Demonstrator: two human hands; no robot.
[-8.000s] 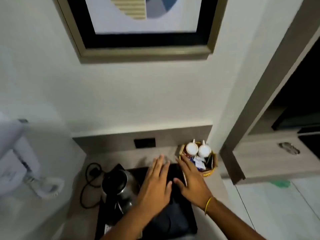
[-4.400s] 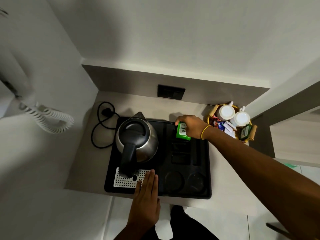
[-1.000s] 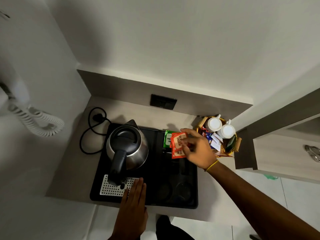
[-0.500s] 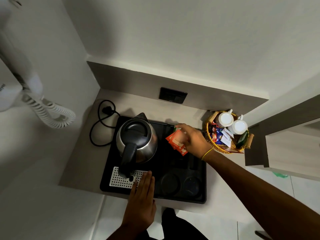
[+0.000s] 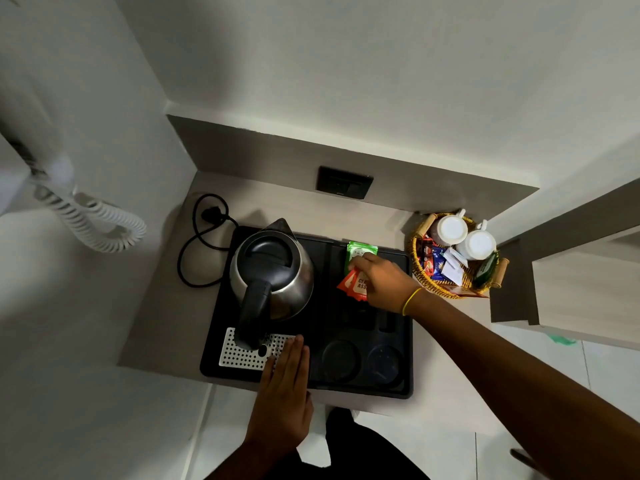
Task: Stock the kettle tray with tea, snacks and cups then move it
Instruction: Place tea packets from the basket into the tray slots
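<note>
Right hand [image 5: 382, 286] pinching red tea sachets [image 5: 354, 286] over the black tray [image 5: 403, 341], fingers closed, beside green sachets [image 5: 360, 250] at far edge. Left hand [image 5: 282, 393] flat, fingers together, on the tray's near edge. Wicker basket [image 5: 420, 271] at right holding two white cups [image 5: 464, 236] and packets.

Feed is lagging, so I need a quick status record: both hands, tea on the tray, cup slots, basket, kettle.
left hand: flat on the front edge of the black tray, holding nothing
right hand: grip shut on orange tea packets, over the tray's back compartments
green tea packets: in the back compartment
round cup slots: both empty
basket: right of the tray, holds two white cups and sachets
kettle: on the tray's left side
</note>
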